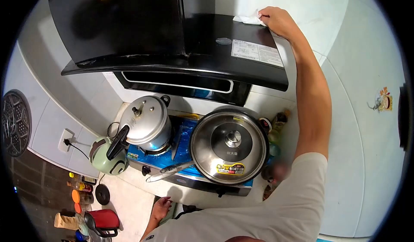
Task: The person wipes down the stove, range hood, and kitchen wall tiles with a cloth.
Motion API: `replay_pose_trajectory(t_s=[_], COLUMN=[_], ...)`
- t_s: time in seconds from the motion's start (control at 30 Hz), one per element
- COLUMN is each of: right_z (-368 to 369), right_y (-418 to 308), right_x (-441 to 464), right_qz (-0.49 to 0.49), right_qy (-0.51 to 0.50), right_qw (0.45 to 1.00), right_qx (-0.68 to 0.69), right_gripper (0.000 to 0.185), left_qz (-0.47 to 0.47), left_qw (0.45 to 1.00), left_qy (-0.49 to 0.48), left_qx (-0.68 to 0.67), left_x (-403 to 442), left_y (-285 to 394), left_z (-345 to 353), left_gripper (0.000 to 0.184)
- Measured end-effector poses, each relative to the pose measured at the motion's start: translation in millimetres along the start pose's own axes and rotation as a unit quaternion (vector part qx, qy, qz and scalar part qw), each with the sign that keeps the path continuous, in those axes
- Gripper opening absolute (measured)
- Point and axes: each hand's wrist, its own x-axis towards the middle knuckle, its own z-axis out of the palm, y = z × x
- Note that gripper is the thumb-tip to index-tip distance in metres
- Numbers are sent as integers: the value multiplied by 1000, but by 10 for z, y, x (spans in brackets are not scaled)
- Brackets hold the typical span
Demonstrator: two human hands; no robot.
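My right hand [278, 21] reaches up to the far right corner of the black range hood [207, 39]. Its fingers are closed on a crumpled white cloth [249, 18], thin like tissue, which lies against the hood's top edge. Low down, my left hand [161, 207] hangs by the counter's front edge, below the stove; its fingers are loosely apart and nothing shows in them. A white printed label [257, 52] is stuck on the hood near my right forearm.
Under the hood, a pressure cooker [145, 123] and a lidded pan [228, 173] stand on the blue-covered gas stove [183, 134]. A green kettle [101, 155] is left of them. Bottles [280, 119] crowd the right side. Jars [81, 196] and a red kettle [103, 219] are lower left.
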Motion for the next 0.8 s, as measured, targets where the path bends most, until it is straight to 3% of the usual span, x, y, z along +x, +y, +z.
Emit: replay_pose_trajectory(t_s=[0.13,0.23,0.3,0.33,0.4,0.5,0.57,0.63,0.7,0.8], right_z=[-213,-404,-475,-443,-369,-429,-741,-977,-1182,-1221], right_y=[-197,-444,-552,-525,-496,-664,-1039,-1348,-1638,-1782], right_x=[-68,-171,-174,-158,-115,-231,-496,-758,-1054,-1201], right_qz=[-37,-18,45,45,-45,-47,-58,-162,-144,-117], right_qy=[-31,-103,-144,-145,-80,-73,-110,-119,-110,-81], right_qw=[999,994,988,988,995,995,989,977,970,976], right_qx=[12,23,18,17,26,39,78,66,160,165], right_gripper=[27,33,38,38,41,41,37,23,9,7], left_qz=[3,23,36,48,39,32,39,31,27,17], left_qw=[1000,999,999,998,999,999,999,999,1000,1000], left_qy=[-13,-24,-21,-18,-21,-18,-14,-6,-6,0], left_qx=[4,30,26,22,3,-9,-4,-19,-10,-11], left_x=[121,104,135,148,175,137,176,225,119,212], left_y=[-46,83,98,107,147,179,123,-44,44,44], left_z=[-11,-61,-87,-100,-133,-179,-224,-246,-305,-345], left_gripper=[39,38,37,37,37,36,36,36,36,36])
